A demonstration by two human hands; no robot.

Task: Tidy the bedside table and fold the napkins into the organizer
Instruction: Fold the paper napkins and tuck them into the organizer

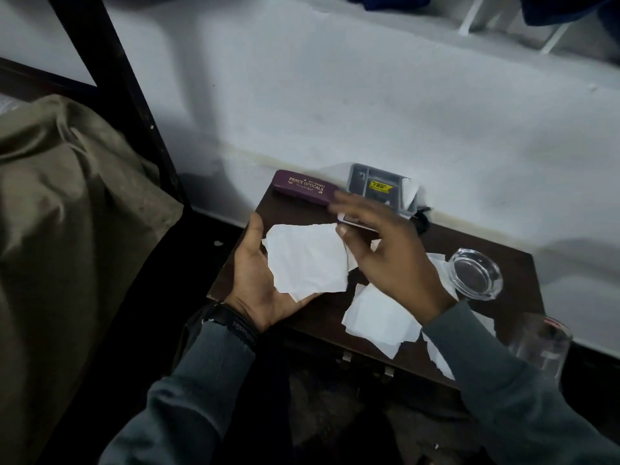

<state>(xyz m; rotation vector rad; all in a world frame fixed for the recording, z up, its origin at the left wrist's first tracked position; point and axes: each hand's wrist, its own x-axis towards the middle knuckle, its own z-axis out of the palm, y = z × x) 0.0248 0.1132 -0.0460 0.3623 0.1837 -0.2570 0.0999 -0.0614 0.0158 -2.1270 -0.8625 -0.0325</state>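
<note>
**Napkin on an open palm above a crowded bedside table**

An olive blanket point(67, 213) fills the left side, draped beside a dark bed frame post point(110, 78). To its right, against the white wall point(335, 95), stands the dark wooden bedside table point(496, 260).

The left hand point(258, 283) lies palm up over the table's near-left corner, fingers spread flat and loose, with 1 crumpled white napkin point(308, 260) resting across the palm and fingers; nothing is pinched. The right hand point(385, 250) hangs over the middle of the table with fingers extended and apart, blurred at the tips, its thumb tip at the napkin's upper right corner. Whether it touches the napkin cannot be told. It grips nothing.

More loose napkins point(379, 317) lie flat on the table under and near the right wrist, some overlapping the front edge.

At the back edge a maroon spectacle case point(302, 187) marked "PRINCE OPTICALS" lies closed, so its contents are hidden. Just beside it on the right sits the grey plastic organizer point(375, 186), open-topped with divided compartments; it holds a yellow label or packet, and 1 white napkin stands in its right-hand compartment.

A clear glass ashtray point(476, 273) sits at the right, apparently bare inside. A clear drinking glass point(543, 344) stands at the near-right corner; its contents cannot be told.
</note>
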